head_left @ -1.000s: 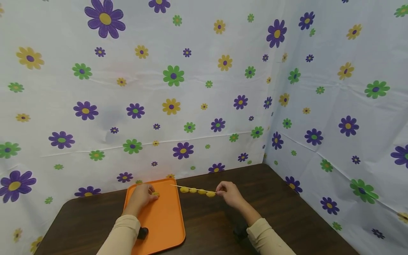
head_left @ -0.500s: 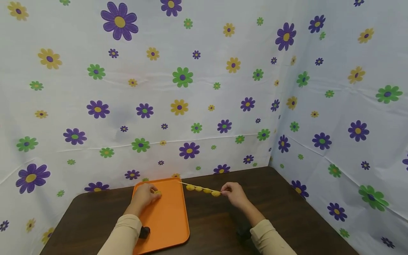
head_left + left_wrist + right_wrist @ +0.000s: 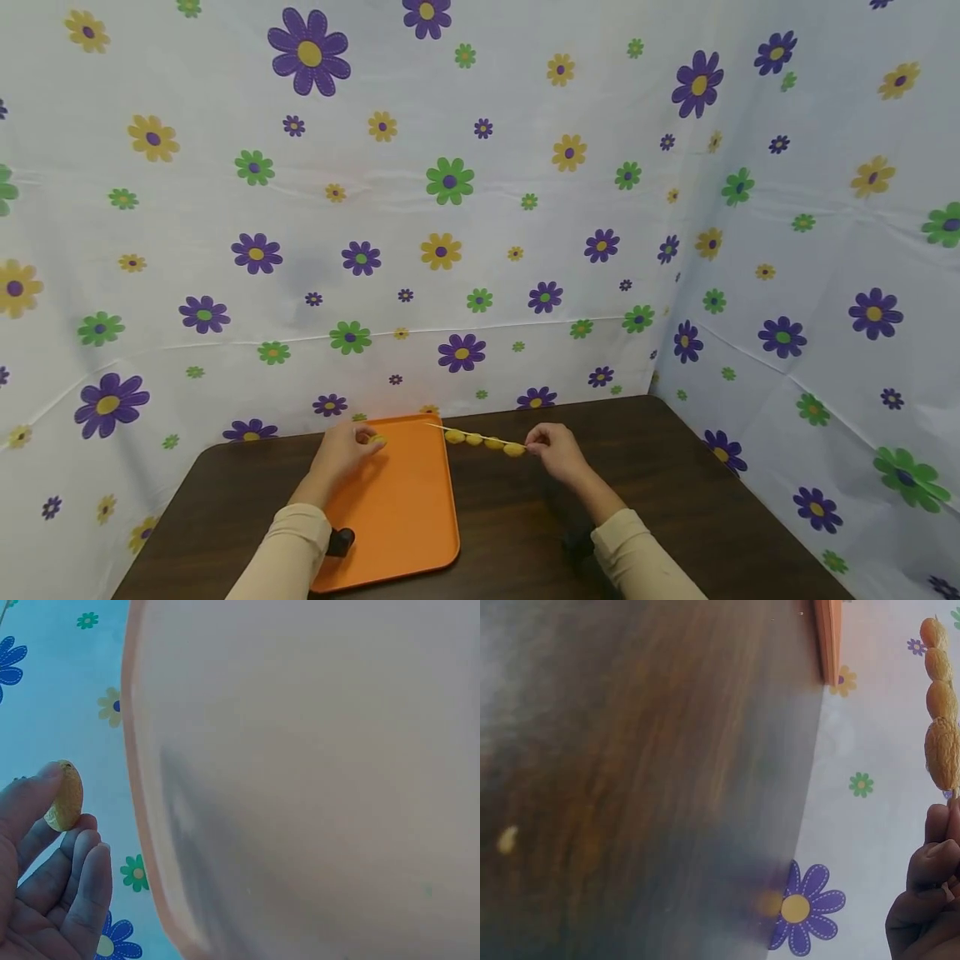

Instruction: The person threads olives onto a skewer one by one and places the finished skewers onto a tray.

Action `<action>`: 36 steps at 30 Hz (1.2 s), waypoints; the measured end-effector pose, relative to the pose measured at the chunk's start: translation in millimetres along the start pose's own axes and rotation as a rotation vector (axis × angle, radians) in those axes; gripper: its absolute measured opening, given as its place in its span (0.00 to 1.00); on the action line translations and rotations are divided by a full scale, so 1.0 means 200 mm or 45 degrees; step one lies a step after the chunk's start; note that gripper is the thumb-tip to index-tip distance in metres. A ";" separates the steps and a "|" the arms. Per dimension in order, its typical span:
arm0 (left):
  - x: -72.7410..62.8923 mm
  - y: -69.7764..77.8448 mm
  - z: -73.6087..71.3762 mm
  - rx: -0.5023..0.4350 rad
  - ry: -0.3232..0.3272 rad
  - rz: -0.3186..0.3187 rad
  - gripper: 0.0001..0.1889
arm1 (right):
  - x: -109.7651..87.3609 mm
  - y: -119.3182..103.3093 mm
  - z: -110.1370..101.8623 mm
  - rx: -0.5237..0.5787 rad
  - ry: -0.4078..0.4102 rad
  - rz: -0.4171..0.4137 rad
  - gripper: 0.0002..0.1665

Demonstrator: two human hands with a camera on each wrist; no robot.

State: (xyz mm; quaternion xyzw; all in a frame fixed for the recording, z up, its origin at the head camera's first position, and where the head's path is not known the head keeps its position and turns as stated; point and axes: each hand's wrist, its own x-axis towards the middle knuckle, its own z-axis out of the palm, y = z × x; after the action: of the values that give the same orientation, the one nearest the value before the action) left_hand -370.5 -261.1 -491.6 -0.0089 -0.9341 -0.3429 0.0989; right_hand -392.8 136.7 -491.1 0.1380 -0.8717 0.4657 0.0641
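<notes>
My left hand (image 3: 343,457) is over the far left part of the orange tray (image 3: 405,508). It pinches one small yellow, wrinkled oval fruit (image 3: 67,796), date-like, between thumb and fingers; the left wrist view shows the other fingers loosely bent. Off to the right, my right hand (image 3: 557,452) pinches the near end of a thin skewer (image 3: 435,426). Several yellow fruits (image 3: 941,701) of the same kind sit in a row on it. The skewer's bare tip points left, above the tray's far right corner, apart from the left-hand fruit.
The tray lies on a dark brown wooden table (image 3: 510,533). Behind and to the right hang white cloths with a flower print (image 3: 461,353). A black object (image 3: 341,542) shows at my left wrist, and another dark one (image 3: 577,537) under the right forearm.
The head view has turned a little left, so everything sits further right in it. The left hand has risen slightly with its fruit. Both hands keep their grips.
</notes>
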 end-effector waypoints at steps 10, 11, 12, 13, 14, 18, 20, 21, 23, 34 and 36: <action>-0.03 0.04 -0.03 -0.061 0.021 0.118 0.13 | 0.06 -0.05 -0.02 -0.070 -0.009 -0.026 0.09; -0.03 0.04 -0.03 -0.066 0.023 0.126 0.13 | 0.07 -0.06 -0.02 -0.077 -0.013 -0.030 0.09; -0.03 0.04 -0.03 -0.072 0.025 0.128 0.13 | 0.08 -0.06 -0.02 -0.084 -0.017 -0.036 0.09; -0.04 0.05 -0.03 -0.074 0.026 0.132 0.12 | 0.09 -0.07 -0.01 -0.089 -0.021 -0.041 0.09; -0.04 0.05 -0.03 -0.074 0.027 0.134 0.12 | 0.10 -0.07 -0.01 -0.092 -0.025 -0.045 0.09; -0.06 0.05 -0.03 -0.086 0.036 0.133 0.13 | 0.13 -0.09 0.01 -0.103 -0.035 -0.069 0.10; -0.07 0.05 -0.04 -0.082 0.040 0.145 0.13 | 0.15 -0.09 0.02 -0.116 -0.040 -0.098 0.10; -0.07 0.05 -0.04 -0.082 0.043 0.151 0.13 | 0.16 -0.10 0.03 -0.120 -0.043 -0.111 0.10; -0.08 0.05 -0.04 -0.079 0.053 0.157 0.12 | 0.17 -0.10 0.04 -0.124 -0.053 -0.132 0.10; -0.10 0.04 -0.04 -0.093 0.092 0.145 0.11 | 0.22 -0.16 0.08 -0.125 -0.118 -0.210 0.10; -0.10 0.04 -0.03 -0.104 0.086 0.141 0.12 | 0.22 -0.17 0.09 -0.131 -0.131 -0.211 0.10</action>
State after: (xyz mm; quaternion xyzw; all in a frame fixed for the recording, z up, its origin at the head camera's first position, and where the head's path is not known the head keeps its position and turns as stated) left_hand -348.3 -258.7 -485.9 -0.0530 -0.9136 -0.3748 0.1486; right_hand -423.8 96.2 -464.5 0.2298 -0.8823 0.4056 0.0644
